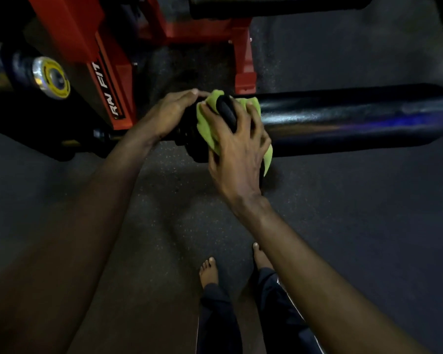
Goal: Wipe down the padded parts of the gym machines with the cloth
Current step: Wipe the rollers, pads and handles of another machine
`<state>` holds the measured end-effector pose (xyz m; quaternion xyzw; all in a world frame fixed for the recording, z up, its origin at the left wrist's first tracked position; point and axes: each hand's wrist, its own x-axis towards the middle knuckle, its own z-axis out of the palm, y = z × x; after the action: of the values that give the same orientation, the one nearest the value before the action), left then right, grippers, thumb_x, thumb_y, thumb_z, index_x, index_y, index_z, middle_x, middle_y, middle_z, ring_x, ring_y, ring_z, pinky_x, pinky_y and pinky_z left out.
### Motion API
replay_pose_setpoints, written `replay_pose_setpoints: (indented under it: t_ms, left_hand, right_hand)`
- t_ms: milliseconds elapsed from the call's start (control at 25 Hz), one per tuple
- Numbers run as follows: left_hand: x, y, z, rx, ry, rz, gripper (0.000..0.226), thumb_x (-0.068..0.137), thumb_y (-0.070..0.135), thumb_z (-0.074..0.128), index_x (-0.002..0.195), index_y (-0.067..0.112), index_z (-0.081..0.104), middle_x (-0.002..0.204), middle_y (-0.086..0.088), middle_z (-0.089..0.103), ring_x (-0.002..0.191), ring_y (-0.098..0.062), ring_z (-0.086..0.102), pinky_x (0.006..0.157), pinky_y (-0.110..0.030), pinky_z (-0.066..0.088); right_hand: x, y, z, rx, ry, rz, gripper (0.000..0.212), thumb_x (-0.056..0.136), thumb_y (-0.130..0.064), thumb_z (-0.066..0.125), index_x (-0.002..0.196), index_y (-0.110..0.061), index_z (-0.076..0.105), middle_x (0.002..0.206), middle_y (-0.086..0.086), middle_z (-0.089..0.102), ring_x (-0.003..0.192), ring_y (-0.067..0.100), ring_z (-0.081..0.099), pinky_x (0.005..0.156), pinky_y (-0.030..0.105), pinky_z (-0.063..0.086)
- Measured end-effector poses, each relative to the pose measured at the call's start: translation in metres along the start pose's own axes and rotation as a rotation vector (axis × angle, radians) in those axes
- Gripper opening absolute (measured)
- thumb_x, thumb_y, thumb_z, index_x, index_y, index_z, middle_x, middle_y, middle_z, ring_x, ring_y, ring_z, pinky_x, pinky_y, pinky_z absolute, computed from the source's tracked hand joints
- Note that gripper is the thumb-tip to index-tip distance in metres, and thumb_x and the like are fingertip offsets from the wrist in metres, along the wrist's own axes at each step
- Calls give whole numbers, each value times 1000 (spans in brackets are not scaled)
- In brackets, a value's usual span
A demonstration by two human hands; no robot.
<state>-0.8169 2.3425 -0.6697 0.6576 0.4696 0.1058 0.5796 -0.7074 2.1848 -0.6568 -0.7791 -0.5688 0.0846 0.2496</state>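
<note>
A long black padded roller runs sideways from a red gym machine. A green cloth is wrapped over the roller's left end. My right hand grips that end through the cloth, fingers spread and curled around it. My left hand rests on the black shaft just left of the cloth, fingers laid over it.
A second black padded roller lies at the top of the view. A chrome and yellow weight peg sticks out at left. The floor is dark speckled rubber. My bare feet stand below the roller.
</note>
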Motion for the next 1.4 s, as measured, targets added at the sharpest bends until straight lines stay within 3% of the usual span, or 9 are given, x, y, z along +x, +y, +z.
replay_pose_setpoints:
  t_ms: [160, 280, 560, 720, 800, 880, 960, 1240, 1400]
  left_hand:
    - [4, -5, -3, -65, -100, 38, 38, 110, 31, 36, 130, 22, 67, 124, 3, 69, 114, -6, 66, 102, -24, 48]
    - [6, -2, -4, -15, -107, 55, 38, 110, 29, 36, 131, 21, 67, 119, 12, 68, 105, 10, 64, 89, -8, 45]
    - [5, -7, -2, 31, -9, 31, 41, 104, 46, 37, 120, 33, 72, 117, 8, 73, 112, -12, 67, 107, -39, 48]
    - [-18, -2, 29, 236, 487, 172, 34, 108, 30, 39, 119, 19, 70, 116, 4, 69, 107, -12, 63, 87, -19, 50]
    - [-39, -1, 59, 290, 654, 362, 32, 107, 22, 42, 124, 11, 67, 123, -2, 66, 117, -15, 59, 99, -21, 46]
    - [-47, -10, 87, 373, 639, 461, 36, 108, 20, 40, 135, 8, 61, 140, -6, 59, 138, -21, 47, 119, -34, 31]
    - [-46, -15, 98, 449, 636, 449, 39, 109, 20, 38, 142, 9, 55, 148, -6, 52, 146, -21, 36, 125, -40, 19]
    - [-38, -10, 94, 689, 716, 443, 41, 108, 22, 32, 140, 10, 55, 143, -7, 57, 140, -25, 44, 121, -45, 26]
    - [-28, -1, 91, 803, 674, 386, 46, 103, 29, 35, 138, 9, 56, 140, -9, 59, 133, -29, 48, 116, -49, 32]
  right_hand:
    - [-42, 14, 9, -43, -29, -131, 88, 77, -4, 77, 152, -36, 43, 160, 6, 21, 153, 36, 9, 113, 60, 29]
    - [-24, -7, 20, -39, 51, -93, 80, 79, -4, 72, 149, -35, 48, 158, 8, 26, 152, 37, 12, 111, 58, 31]
    - [-53, 38, 21, -139, 44, -235, 62, 89, -9, 69, 145, -30, 55, 159, 8, 22, 151, 38, 16, 112, 61, 30]
    - [-37, 79, -5, -75, 245, -49, 67, 87, -6, 73, 147, -31, 52, 157, 7, 23, 148, 41, 21, 110, 60, 33]
    - [-40, 78, -3, -54, 245, -30, 72, 86, -4, 72, 149, -32, 49, 158, 4, 20, 150, 40, 16, 110, 64, 32]
    - [-45, 71, 4, -55, 193, -86, 73, 85, -2, 70, 148, -33, 51, 158, 4, 21, 151, 37, 13, 109, 65, 32]
    - [-46, 79, 3, -74, 144, -167, 69, 86, -3, 71, 147, -32, 53, 158, 6, 23, 151, 37, 15, 108, 64, 33]
    - [-36, 150, -46, 25, 385, 126, 59, 93, -7, 55, 148, -29, 53, 154, 18, 35, 146, 42, 29, 111, 59, 34]
    - [-25, 154, -58, -55, 277, 33, 66, 89, -6, 55, 149, -33, 50, 156, 14, 34, 147, 40, 25, 108, 55, 33]
